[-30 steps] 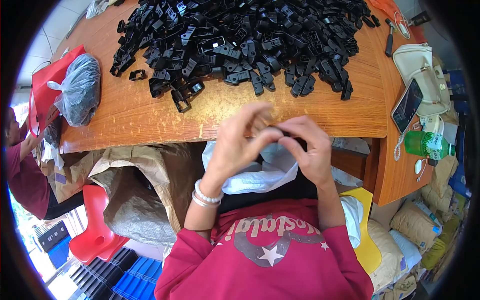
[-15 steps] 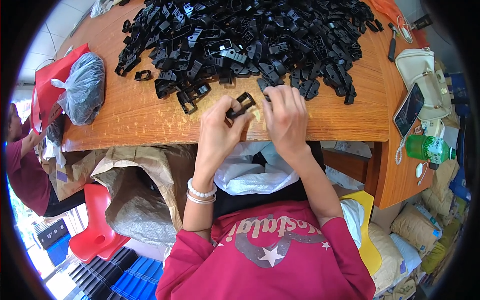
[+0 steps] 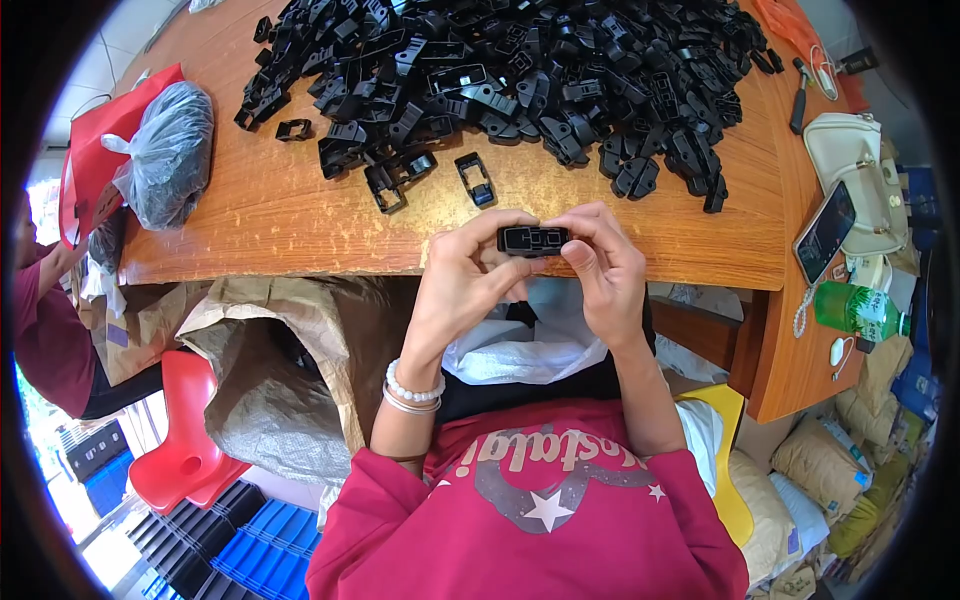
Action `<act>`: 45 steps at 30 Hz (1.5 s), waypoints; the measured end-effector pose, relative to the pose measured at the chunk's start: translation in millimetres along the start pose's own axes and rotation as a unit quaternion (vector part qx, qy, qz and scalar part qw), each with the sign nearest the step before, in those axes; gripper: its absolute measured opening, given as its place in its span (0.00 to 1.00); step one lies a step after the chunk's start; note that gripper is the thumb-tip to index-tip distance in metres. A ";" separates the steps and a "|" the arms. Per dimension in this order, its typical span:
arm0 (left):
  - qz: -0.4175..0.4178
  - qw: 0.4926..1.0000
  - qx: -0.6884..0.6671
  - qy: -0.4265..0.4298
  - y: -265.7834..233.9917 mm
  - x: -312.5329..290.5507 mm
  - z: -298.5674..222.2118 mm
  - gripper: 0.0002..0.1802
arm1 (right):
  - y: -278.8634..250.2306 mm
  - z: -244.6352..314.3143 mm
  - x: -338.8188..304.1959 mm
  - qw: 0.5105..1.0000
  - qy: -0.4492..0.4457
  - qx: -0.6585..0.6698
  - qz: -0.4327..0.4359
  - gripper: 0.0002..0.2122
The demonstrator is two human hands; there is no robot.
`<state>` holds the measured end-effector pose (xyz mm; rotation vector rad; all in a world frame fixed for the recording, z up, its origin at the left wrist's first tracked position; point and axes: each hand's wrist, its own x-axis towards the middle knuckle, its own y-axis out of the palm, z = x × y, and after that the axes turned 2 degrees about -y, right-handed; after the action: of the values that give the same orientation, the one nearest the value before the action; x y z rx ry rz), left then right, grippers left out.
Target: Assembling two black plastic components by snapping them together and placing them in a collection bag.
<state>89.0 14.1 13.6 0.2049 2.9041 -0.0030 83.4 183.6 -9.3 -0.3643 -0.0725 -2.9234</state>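
Note:
Between my two hands, just above the table's near edge, is a small black plastic housing (image 3: 533, 240) with rectangular openings on the side that shows. My left hand (image 3: 468, 268), with a beaded bracelet on its wrist, is closed on the housing's left end. The right end is pinched by the thumb and fingers of my right hand (image 3: 605, 270), which cover part of it. Just beyond my left hand, a black rectangular plastic frame (image 3: 474, 180) lies on the wooden table (image 3: 330, 225). Farther back spreads a large heap of black plastic parts (image 3: 520, 80).
A tied plastic bag (image 3: 168, 155) and a red bag (image 3: 110, 145) stand at the left. At right are a hammer (image 3: 799, 95), a phone (image 3: 826, 230), a cream handbag (image 3: 855, 165) and a green bottle (image 3: 852, 310). A person (image 3: 60, 330) is at far left.
The frame that my left hand held now lies on the table. My right hand has drawn back from the heap's edge, and both hands now hold a housing together.

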 end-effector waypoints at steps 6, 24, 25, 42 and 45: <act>0.044 0.994 -0.098 -0.014 -3.7 -1.8 -1.3 0.18 | 5.3 2.3 -1.1 0.990 -0.058 -0.118 -0.045 0.10; -0.289 0.811 0.470 0.193 -11.4 38.4 2.4 0.23 | -7.0 2.3 42.7 0.900 -0.134 -0.402 -0.106 0.13; -0.283 0.820 0.474 0.149 -7.8 39.1 -0.3 0.27 | -4.0 2.1 53.2 0.857 -0.179 -0.469 -0.116 0.14; -0.038 0.998 0.017 0.047 -2.0 11.6 -0.2 0.16 | 0.4 3.2 22.5 1.000 0.002 -0.001 -0.010 0.10; 0.002 1.000 -0.015 -0.008 -5.3 7.4 -3.0 0.18 | -0.7 1.6 20.2 0.999 -0.021 -0.023 -0.007 0.11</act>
<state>80.5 9.9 14.8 0.2051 2.8865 0.0407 64.5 180.7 -2.7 -0.4353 -0.0131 -2.9356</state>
